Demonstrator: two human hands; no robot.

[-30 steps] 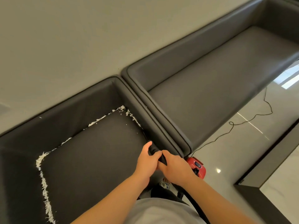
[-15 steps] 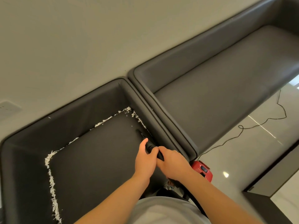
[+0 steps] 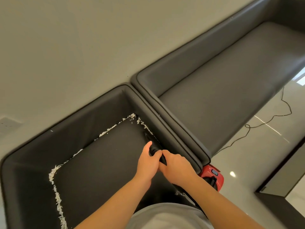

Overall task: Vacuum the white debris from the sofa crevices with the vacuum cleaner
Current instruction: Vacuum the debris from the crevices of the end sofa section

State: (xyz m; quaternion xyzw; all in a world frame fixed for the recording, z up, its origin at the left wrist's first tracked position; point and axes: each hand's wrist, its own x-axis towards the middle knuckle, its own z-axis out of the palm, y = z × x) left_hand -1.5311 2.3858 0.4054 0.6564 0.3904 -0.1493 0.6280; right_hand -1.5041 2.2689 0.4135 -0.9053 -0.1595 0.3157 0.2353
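Hands are both gripping the black vacuum nozzle [image 3: 154, 149]: left hand [image 3: 147, 164] in front, right hand [image 3: 177, 167] just behind, touching. Nozzle tip is lying in the sofa [image 3: 107, 162] crack on the right side. White debris [image 3: 57, 194] is sitting along the back & left cracks. Red vacuum cleaner [image 3: 212, 175] is standing on the floor [image 3: 247, 162] w/ its cord [image 3: 264, 123].

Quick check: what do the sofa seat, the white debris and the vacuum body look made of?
Sofa seat: dark matte leather or faux leather, smooth with piped seams. White debris: looks like shredded paper, thin curled strips. Vacuum body: glossy red plastic, light glinting off it.
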